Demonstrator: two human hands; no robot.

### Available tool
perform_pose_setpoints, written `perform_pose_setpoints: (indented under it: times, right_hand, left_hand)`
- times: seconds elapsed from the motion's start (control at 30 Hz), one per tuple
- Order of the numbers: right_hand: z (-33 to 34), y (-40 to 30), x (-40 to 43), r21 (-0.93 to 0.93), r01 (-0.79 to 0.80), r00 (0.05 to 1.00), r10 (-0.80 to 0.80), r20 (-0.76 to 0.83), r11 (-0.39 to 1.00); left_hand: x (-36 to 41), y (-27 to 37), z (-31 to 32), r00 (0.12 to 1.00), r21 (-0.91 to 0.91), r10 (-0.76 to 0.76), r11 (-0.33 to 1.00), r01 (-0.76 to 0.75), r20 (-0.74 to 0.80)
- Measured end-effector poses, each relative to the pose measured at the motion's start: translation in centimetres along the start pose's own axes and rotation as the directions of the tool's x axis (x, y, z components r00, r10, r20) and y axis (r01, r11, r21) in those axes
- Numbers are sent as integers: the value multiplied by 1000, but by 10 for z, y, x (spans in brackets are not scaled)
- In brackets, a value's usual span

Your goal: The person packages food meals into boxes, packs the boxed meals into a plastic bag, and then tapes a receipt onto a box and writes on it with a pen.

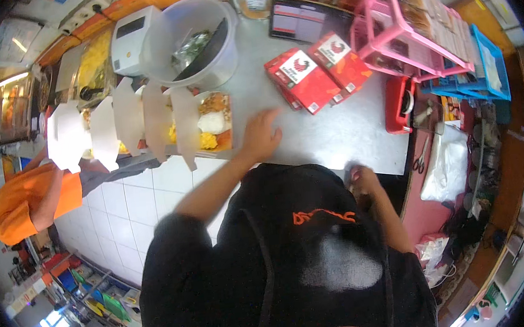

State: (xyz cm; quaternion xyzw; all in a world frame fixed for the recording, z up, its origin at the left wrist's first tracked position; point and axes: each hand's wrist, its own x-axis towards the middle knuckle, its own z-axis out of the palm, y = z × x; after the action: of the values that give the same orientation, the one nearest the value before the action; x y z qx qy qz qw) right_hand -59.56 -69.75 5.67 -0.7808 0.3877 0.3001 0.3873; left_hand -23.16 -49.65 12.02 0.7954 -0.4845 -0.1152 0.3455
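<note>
My left hand (pixel 262 136) reaches over the front edge of the metal counter (pixel 297 137), fingers apart, holding nothing. At its left stands a row of open food boxes (pixel 214 121); the nearest shows rice, yellow egg and other food. Red printed food boxes (pixel 304 80) lie closed in stacks beyond the hand. My right hand (pixel 361 178) is low at the counter's front edge, beside my black top, with its fingers curled; it seems to be on a small dark thing that I cannot make out.
A clear plastic tub (pixel 228 40) holds bagged greens. Behind are a white label printer (pixel 132 39) and a tablet (pixel 300 17). At right stand a pink rack (pixel 399 25), a blue basket (pixel 491 64), a red tape dispenser (pixel 396 105) and scissors (pixel 420 161). A person in orange (pixel 36 202) is at left.
</note>
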Motion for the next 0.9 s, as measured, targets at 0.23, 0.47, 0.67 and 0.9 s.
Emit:
perform_pose_setpoints:
  times: [0.23, 0.47, 0.67, 0.9]
  right_hand:
    - [-104, -118, 65, 829, 365, 841, 232, -489, 424]
    - [-117, -168, 115, 931, 321, 917, 188, -351, 174]
    - [-57, -120, 84, 902, 366, 791, 435, -432, 230]
    - [31, -99, 60, 626, 432, 779, 81, -621, 649]
  left_hand:
    - [-104, -64, 6, 319, -545, -796, -16, 838, 515]
    - [-114, -95, 0, 288, -661, -868, -60, 748, 405]
    - [-177, -127, -34, 531, -584, -841, 380, 717, 105]
    - [-151, -139, -79, 740, 89, -662, 750, 656, 119]
